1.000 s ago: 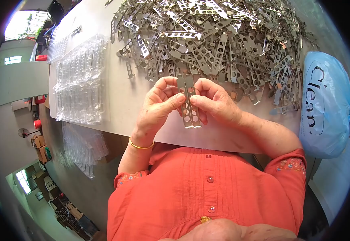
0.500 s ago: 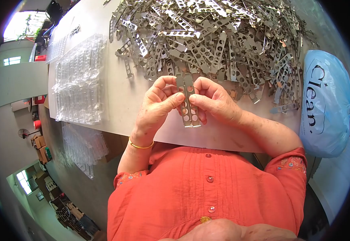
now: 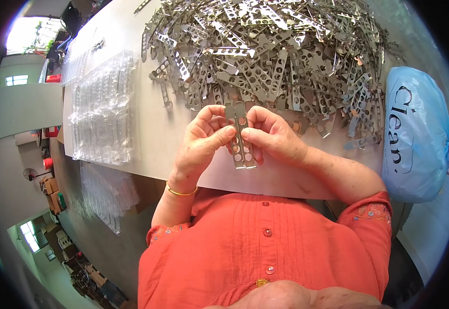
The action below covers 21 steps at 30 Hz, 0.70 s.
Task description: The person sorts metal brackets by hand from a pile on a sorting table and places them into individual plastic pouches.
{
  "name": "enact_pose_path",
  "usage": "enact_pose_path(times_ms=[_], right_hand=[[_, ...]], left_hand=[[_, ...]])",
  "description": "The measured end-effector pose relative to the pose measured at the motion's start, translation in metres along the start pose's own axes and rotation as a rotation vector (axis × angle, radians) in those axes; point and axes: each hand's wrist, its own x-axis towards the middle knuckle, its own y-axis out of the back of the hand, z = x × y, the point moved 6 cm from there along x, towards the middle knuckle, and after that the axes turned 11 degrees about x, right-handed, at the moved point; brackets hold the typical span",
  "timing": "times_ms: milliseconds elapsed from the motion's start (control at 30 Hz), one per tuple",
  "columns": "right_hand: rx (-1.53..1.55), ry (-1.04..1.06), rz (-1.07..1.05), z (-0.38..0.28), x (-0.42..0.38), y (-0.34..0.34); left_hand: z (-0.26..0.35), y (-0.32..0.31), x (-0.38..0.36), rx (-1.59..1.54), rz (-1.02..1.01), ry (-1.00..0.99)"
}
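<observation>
Two flat metal strips with rows of round holes are side by side in front of me, upright in the view with their bent ends toward my body. My left hand (image 3: 202,142) pinches the left perforated metal strip (image 3: 236,156) between thumb and curled fingers. On the other side, the thumb and fingers of my right hand (image 3: 278,138) close on the right perforated metal strip (image 3: 247,154). The long edges of the strips lie close together along the middle. Some fingertips are hidden behind the metal.
A large heap of similar perforated metal strips (image 3: 286,62) covers the far part of the white table (image 3: 183,167). Clear plastic trays (image 3: 103,108) are stacked at the left, with more plastic trays (image 3: 108,190) lower down. A blue plastic bag (image 3: 415,139) bulges at the right.
The whole view has shifted slightly, so table and hands appear a little lower. Both hands keep the same hold on the two strips.
</observation>
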Motion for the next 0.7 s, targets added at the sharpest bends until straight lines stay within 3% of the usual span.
enact_pose_path(times_ms=[700], right_hand=[[-0.009, 0.060, 0.009, 0.0016, 0.0022, 0.0004]], left_hand=[[0.0079, 0.0053, -0.0029, -0.075, -0.052, -0.002]])
